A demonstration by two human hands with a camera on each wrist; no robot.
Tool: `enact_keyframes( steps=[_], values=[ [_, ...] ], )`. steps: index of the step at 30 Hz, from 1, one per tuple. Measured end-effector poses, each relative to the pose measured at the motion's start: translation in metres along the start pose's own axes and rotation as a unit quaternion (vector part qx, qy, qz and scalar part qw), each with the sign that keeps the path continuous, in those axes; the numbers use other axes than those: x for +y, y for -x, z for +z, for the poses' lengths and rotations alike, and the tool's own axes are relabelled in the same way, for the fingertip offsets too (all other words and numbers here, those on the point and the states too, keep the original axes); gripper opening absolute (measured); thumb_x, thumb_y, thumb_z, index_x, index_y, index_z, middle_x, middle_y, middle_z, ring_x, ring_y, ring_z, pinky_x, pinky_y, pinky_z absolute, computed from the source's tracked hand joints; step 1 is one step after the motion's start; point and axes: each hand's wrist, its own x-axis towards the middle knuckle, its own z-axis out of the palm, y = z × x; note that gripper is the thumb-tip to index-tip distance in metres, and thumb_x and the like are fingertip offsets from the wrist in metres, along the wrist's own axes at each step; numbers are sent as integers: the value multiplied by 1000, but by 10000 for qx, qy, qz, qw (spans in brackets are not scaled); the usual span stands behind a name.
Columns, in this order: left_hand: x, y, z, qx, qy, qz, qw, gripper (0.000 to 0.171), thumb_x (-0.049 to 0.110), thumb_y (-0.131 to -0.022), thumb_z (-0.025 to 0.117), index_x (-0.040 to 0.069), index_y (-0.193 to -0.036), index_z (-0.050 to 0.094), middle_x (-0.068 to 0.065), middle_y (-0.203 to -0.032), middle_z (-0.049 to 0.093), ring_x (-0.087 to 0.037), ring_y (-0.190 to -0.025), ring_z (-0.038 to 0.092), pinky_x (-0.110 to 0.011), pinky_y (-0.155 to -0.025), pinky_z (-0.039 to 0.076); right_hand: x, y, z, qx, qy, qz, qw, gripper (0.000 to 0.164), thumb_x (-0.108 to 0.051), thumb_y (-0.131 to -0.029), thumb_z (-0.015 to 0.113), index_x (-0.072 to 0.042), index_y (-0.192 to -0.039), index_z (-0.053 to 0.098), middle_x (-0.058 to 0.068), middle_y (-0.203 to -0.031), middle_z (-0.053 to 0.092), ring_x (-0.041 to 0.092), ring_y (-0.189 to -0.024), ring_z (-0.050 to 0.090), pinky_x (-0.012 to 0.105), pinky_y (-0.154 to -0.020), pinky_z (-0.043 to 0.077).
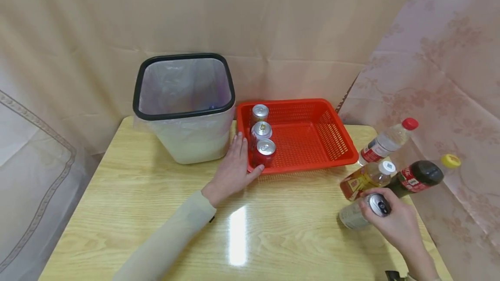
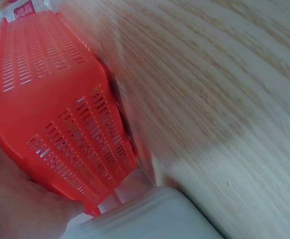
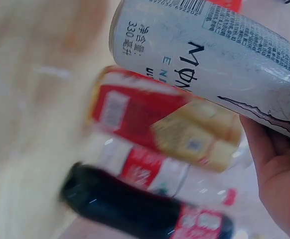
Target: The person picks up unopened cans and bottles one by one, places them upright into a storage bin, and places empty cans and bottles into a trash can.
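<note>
My right hand (image 1: 396,220) grips a white Monster energy drink can (image 1: 354,216) by its top end, over the right side of the table. In the right wrist view the can (image 3: 210,55) tilts across the top, its printed side showing. My left hand (image 1: 231,169) rests on the near left corner of a red plastic basket (image 1: 308,168), fingers stretched along the left rim and thumb at the front rim. Inside, along the basket's left wall, stand a red can (image 1: 264,156), a second can (image 1: 261,132) behind it and a third can (image 1: 259,112) farthest back.
A bin (image 1: 187,142) with a black rim and clear liner stands left of the basket, close to my left hand. Right of the basket stand a white-capped amber drink bottle (image 1: 361,182), a red-capped clear bottle (image 1: 384,144) and a yellow-capped dark cola bottle (image 1: 419,176). Curtains (image 1: 320,25) hang behind.
</note>
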Motion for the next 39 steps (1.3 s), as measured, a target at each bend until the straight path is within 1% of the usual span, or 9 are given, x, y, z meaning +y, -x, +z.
enact_keyframes(
  steps=[5,9,12,16,19,24,30,34,39],
  values=[
    [0,0,1,36,-1,18,10000,101,62,-99,51,-8,-162,15,-24,-171,7,-38,-159,1,-43,-127,14,-24,-12,-1,264,-251,-456,9983,31,-12,-75,87,-12,-102,72,6,-88,73,-3,-70,56,14,-57,43],
    [0,-1,2,42,-20,7,10000,100,63,-99,51,-7,-162,16,-23,-171,7,-37,-159,1,-43,-126,14,-42,-25,0,608,-491,-1002,9919,30,-9,-72,85,-10,-100,74,4,-84,73,-7,-68,55,12,-55,43],
    [-1,-1,2,41,-45,13,10000,100,62,-99,51,-7,-162,16,-23,-171,6,-37,-159,1,-43,-126,14,-57,-35,0,743,-677,-1238,9872,30,-8,-72,83,-9,-101,75,7,-84,73,-5,-66,55,12,-52,43],
    [0,-1,3,56,-54,11,10000,100,62,-99,52,-7,-162,17,-23,-171,6,-38,-159,2,-43,-126,14,-77,-47,-1,786,-969,-1272,9840,29,-7,-74,81,-6,-102,74,11,-84,71,-2,-63,55,13,-48,44],
    [0,-2,3,71,-92,-4,9999,100,62,-98,53,-7,-162,18,-23,-171,7,-38,-159,3,-44,-126,15,-90,-58,0,890,-1127,-1299,9811,25,-7,-76,79,-5,-100,74,11,-83,71,-3,-63,57,12,-48,45],
    [-1,-1,4,90,-138,-27,9999,101,63,-98,53,-6,-162,18,-23,-171,7,-38,-159,5,-44,-126,16,-109,-80,6,1069,-1295,-1306,9771,20,-10,-80,78,-3,-99,74,10,-86,72,-5,-69,58,9,-56,46],
    [-1,-2,5,113,-176,-16,9998,101,63,-98,53,-7,-162,17,-24,-171,8,-41,-158,9,-45,-126,18,-122,-108,17,1101,-1381,-1286,9758,19,-15,-84,75,-3,-99,73,9,-86,72,2,-65,57,11,-54,45],
    [-1,-2,4,108,-171,-13,9998,101,62,-99,53,-7,-162,15,-25,-171,8,-41,-158,8,-44,-126,17,-132,-127,24,1079,-1369,-1273,9764,20,-18,-87,73,-4,-100,72,9,-88,73,6,-67,59,10,-56,46],
    [-1,-2,4,79,-79,-49,9999,102,62,-98,53,-6,-162,15,-24,-171,7,-39,-158,6,-44,-126,16,-147,-151,30,930,-1329,-1225,9791,24,-22,-90,71,-2,-103,70,12,-91,73,17,-72,62,9,-59,46]
  ],
)
